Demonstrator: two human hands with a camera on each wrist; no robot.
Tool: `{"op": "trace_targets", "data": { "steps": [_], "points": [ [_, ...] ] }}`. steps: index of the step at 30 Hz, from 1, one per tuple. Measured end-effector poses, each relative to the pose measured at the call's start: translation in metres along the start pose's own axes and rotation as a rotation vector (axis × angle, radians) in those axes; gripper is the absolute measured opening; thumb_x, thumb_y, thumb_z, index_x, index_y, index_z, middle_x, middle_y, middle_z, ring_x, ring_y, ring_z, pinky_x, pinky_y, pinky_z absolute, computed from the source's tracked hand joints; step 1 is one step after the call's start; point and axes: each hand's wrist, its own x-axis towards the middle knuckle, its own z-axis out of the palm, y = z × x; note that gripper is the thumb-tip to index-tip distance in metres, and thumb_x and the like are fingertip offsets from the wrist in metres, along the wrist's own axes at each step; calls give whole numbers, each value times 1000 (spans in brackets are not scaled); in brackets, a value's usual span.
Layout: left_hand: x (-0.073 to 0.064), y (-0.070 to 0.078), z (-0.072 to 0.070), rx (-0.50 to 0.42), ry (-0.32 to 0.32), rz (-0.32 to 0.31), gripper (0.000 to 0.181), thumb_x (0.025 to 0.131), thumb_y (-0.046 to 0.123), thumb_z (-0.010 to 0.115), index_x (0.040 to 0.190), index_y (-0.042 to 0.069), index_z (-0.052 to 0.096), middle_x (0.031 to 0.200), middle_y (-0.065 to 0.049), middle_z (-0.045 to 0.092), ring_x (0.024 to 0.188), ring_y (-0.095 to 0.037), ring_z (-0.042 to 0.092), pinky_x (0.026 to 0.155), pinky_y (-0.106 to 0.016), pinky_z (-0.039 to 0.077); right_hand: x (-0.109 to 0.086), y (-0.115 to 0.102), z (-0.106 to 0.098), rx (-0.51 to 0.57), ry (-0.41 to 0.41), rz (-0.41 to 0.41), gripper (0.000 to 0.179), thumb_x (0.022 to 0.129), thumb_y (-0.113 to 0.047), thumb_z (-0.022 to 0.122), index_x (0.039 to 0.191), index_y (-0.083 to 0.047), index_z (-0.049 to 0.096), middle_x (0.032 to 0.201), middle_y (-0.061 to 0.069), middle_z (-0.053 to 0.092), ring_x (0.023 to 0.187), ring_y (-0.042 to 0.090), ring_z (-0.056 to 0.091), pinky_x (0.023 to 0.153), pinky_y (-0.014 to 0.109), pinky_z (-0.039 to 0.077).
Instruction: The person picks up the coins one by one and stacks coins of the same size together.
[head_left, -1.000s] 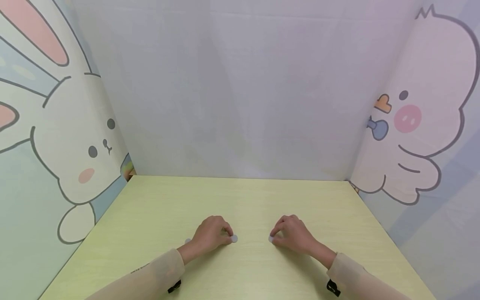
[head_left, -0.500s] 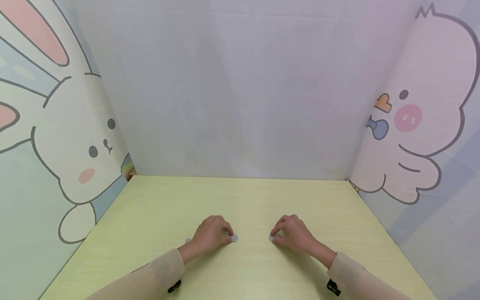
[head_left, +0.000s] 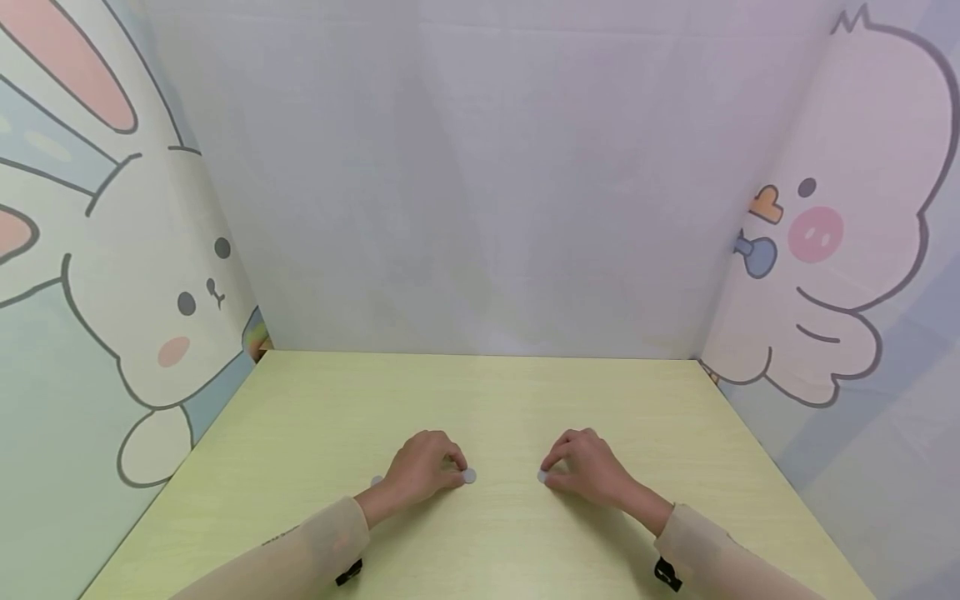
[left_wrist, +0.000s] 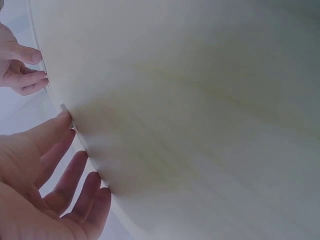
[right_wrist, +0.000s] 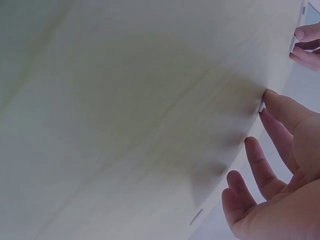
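Note:
My left hand [head_left: 422, 468] rests low over the table, thumb and index finger pinching the edge of a small pale grey disc [head_left: 470, 476]. In the left wrist view this disc [left_wrist: 63, 107] shows as a thin sliver at the thumb tip. Facing it, my right hand [head_left: 588, 471] pinches a second small disc [head_left: 542, 476] between thumb and index finger; the right wrist view shows that disc [right_wrist: 261, 105] lying flat between those fingertips. Both discs are at table level, a short gap apart. The other fingers of each hand are loosely bent.
Another pale disc [head_left: 377, 481] lies beside the left wrist, partly hidden by it. A further flat disc [right_wrist: 196, 216] shows on the table beyond the right hand's fingers. The light wood table [head_left: 480, 400] ends at a plain back curtain [head_left: 480, 183], with cartoon-printed curtains at both sides.

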Motion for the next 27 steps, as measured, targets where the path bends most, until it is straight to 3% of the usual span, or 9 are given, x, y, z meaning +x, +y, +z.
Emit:
{"op": "trace_targets", "data": {
  "steps": [27],
  "points": [
    [1, 4, -6, -14, -29, -7, 14, 86, 25, 91, 96, 17, 85, 94, 6, 74, 91, -17, 65, 81, -36, 54, 0, 3, 2, 27, -6, 21, 12, 84, -24, 91, 92, -28, 85, 104, -9, 69, 100, 20, 54, 85, 47, 45]
  ]
}}
